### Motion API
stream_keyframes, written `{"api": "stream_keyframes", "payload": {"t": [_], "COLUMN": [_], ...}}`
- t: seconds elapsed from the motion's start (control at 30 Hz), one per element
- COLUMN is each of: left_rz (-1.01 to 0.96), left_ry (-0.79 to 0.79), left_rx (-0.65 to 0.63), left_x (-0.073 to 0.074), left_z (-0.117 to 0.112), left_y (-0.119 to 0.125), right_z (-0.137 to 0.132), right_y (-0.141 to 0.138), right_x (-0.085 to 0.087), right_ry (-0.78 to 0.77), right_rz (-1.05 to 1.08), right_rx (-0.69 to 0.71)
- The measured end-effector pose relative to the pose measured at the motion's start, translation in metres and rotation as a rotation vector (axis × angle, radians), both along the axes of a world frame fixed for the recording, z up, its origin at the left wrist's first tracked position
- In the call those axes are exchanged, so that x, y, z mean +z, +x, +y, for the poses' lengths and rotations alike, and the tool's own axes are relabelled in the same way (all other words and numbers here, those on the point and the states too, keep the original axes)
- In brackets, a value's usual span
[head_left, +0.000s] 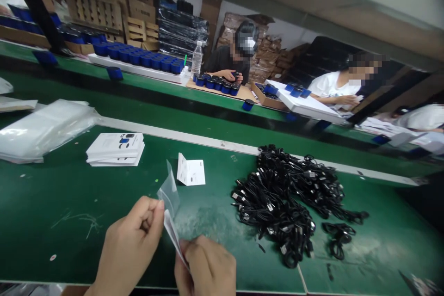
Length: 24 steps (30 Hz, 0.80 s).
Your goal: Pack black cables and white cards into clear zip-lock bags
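Note:
My left hand (133, 240) is closed, thumb and fingers pinching a clear plastic bag (169, 194) that stands up above the fingertips. Below it my right hand (208, 263) grips a folded white leaflet (175, 236), its upper end right at the bag; whether it is inside the bag I cannot tell. Just beyond the hands a half-open folded leaflet (194, 172) stands on the green table. Farther left lies a stack of printed leaflets (116, 149). To the right of my hands spreads a heap of black USB cables (284, 199).
A pile of clear plastic bags (45, 129) lies at the left. One bundled cable (338, 238) sits apart at the right. Behind a pale strip (222, 143), a green belt (166, 122) carries blue-and-black round items (248, 105). Co-workers (231, 58) sit across, beside trays of these items.

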<state>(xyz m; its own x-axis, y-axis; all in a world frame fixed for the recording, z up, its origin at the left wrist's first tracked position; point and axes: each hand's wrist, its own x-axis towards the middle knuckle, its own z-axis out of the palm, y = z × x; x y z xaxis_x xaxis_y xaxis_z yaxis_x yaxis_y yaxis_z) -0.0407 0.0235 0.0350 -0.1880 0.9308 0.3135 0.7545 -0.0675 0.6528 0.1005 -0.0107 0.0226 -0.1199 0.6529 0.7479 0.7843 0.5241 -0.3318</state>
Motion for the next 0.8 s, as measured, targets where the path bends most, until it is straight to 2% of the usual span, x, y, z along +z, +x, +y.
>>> {"api": "stream_keyframes", "payload": {"t": [0.1,0.2,0.33,0.4,0.57,0.6,0.67,0.73,0.8], "left_rz": [0.255,0.432,0.468,0.445,0.355,0.335,0.293,0.262,0.243], "left_ry": [0.163,0.208,0.215,0.208,0.200,0.204,0.202,0.195,0.169], "left_rx": [-0.120,-0.206,-0.293,-0.325,-0.432,-0.435,-0.435,-0.446,-0.476], "left_x": [0.004,0.002,-0.006,-0.009,-0.010,-0.011,-0.013,-0.017,-0.022], "left_z": [-0.004,-0.009,-0.012,-0.013,-0.013,-0.014,-0.014,-0.015,-0.016], "left_y": [0.007,0.013,0.018,0.018,0.013,0.012,0.010,0.008,0.007], "right_z": [0.002,0.000,-0.001,0.001,0.007,0.009,0.013,0.017,0.021], "right_y": [-0.001,0.003,0.009,0.012,0.025,0.028,0.031,0.030,0.026], "right_x": [0.001,-0.001,-0.002,0.003,0.028,0.031,0.032,0.025,0.015], "right_ry": [0.005,-0.167,-0.406,-0.504,-0.758,-0.794,-0.837,-0.849,-0.892], "right_rz": [-0.094,-0.229,-0.236,-0.143,0.206,0.254,0.378,0.551,0.704], "right_rx": [-0.119,-0.115,-0.157,-0.116,0.197,0.215,0.162,0.102,0.158]}}
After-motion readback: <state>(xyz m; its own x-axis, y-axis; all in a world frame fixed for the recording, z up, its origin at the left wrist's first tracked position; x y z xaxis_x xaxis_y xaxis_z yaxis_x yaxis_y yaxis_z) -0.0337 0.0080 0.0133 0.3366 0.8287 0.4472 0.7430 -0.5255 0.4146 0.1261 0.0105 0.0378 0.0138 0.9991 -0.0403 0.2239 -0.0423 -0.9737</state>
